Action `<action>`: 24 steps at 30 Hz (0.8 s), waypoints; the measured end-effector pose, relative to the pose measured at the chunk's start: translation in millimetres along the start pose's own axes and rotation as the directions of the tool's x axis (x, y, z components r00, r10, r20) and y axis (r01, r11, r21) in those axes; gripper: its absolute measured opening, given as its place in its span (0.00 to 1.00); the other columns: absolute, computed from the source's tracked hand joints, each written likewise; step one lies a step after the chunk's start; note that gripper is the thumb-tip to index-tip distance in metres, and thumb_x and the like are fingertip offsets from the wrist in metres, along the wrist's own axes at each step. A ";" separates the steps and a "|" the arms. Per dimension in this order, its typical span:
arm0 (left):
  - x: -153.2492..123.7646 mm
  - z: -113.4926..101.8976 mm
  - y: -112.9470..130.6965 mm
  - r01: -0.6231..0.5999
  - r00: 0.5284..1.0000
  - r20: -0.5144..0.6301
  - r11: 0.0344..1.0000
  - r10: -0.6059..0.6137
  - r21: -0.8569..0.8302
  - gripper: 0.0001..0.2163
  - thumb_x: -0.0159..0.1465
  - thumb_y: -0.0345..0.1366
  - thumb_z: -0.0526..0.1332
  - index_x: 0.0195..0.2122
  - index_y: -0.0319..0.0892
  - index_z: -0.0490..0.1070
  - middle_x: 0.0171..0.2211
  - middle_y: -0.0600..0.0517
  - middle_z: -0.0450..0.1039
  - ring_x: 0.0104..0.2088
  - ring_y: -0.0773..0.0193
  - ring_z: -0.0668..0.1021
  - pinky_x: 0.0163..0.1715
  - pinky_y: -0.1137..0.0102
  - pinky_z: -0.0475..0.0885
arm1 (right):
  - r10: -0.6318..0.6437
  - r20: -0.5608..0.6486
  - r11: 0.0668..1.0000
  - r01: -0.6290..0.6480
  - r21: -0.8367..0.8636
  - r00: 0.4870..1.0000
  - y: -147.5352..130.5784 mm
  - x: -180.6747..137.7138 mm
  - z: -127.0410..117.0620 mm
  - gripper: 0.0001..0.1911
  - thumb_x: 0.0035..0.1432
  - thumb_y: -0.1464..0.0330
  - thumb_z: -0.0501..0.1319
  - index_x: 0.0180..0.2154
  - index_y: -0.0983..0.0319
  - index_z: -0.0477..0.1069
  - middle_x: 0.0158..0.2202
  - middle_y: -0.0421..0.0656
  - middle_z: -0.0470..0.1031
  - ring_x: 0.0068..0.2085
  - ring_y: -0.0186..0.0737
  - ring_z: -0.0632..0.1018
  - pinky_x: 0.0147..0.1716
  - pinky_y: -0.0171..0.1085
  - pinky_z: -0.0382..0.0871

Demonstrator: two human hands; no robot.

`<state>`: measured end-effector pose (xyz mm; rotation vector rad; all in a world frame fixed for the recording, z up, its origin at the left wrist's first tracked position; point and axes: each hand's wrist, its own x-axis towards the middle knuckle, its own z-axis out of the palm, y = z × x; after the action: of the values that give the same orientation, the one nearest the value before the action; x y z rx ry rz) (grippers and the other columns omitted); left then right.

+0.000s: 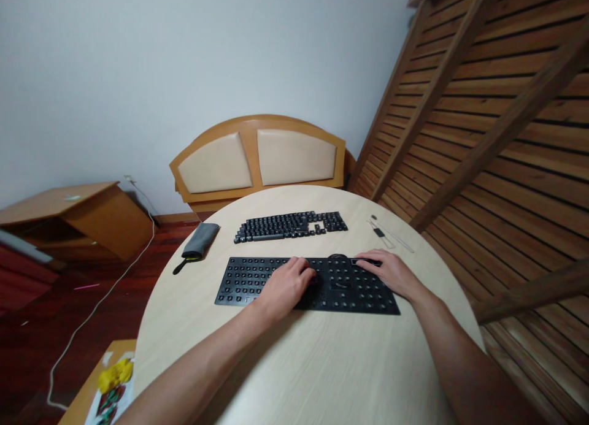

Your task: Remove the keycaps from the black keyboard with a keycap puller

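Observation:
A black keyboard (257, 276) with its keycaps off lies flat on the round table, rows of bare switches showing. My left hand (286, 285) is over its middle, fingers curled down and pressed together; whatever they hold, if anything, is hidden beneath them. At the keyboard's upper right edge, my right hand (389, 270) grips the rim, its thumb over the front and its fingers along the far edge. Beyond the keyboard, loose black keycaps (276, 224) are laid out in keyboard order, with a gap toward the right.
A grey pouch (202, 240) with a black strap lies at the table's left. Thin wire tools (391, 235), one with a black piece, lie at the right. Around the round table (350, 363) stand a headboard (257, 130), a wooden cabinet (115, 222) and a slatted wooden frame (483, 124).

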<state>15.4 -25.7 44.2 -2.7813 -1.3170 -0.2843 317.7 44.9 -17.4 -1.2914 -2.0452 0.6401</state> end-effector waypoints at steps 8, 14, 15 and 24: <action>17.8 16.3 19.5 -0.020 0.998 0.054 0.997 0.016 0.074 0.07 0.69 0.29 0.55 0.44 0.38 0.71 0.43 0.47 0.70 0.44 0.56 0.72 0.44 0.63 0.74 | 0.015 0.005 1.000 -0.015 0.025 1.000 -3.7 -1.2 -0.5 0.18 0.60 0.53 0.61 0.41 0.57 0.81 0.43 0.46 0.81 0.47 0.50 0.78 0.51 0.47 0.69; 10.8 7.9 16.3 -0.091 0.990 0.119 0.992 0.080 0.088 0.05 0.68 0.30 0.57 0.43 0.40 0.71 0.44 0.47 0.70 0.46 0.55 0.71 0.46 0.62 0.73 | 0.018 0.007 1.000 -0.018 0.021 1.000 -4.2 -1.7 -0.6 0.17 0.61 0.53 0.61 0.41 0.57 0.81 0.43 0.46 0.81 0.47 0.50 0.78 0.51 0.47 0.69; 10.0 7.6 15.1 -0.075 0.990 0.123 0.994 0.065 0.082 0.06 0.69 0.29 0.56 0.43 0.40 0.71 0.44 0.47 0.70 0.46 0.55 0.71 0.45 0.62 0.73 | 0.017 0.010 1.000 -0.017 0.019 1.000 -3.8 -1.7 -0.5 0.17 0.61 0.53 0.61 0.42 0.57 0.81 0.43 0.45 0.81 0.47 0.50 0.78 0.51 0.47 0.69; -2.9 -3.1 5.0 0.060 0.978 0.191 0.993 -0.079 0.104 0.08 0.68 0.27 0.54 0.43 0.39 0.72 0.43 0.46 0.70 0.44 0.56 0.72 0.44 0.63 0.73 | 0.006 0.015 1.000 -0.006 0.011 1.000 -2.6 -1.4 -0.5 0.18 0.62 0.53 0.60 0.42 0.56 0.81 0.43 0.45 0.81 0.47 0.50 0.78 0.50 0.47 0.69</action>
<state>17.0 -31.5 46.9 -2.7419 -1.4285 0.0512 316.9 42.7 -15.7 -1.2903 -2.0479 0.6644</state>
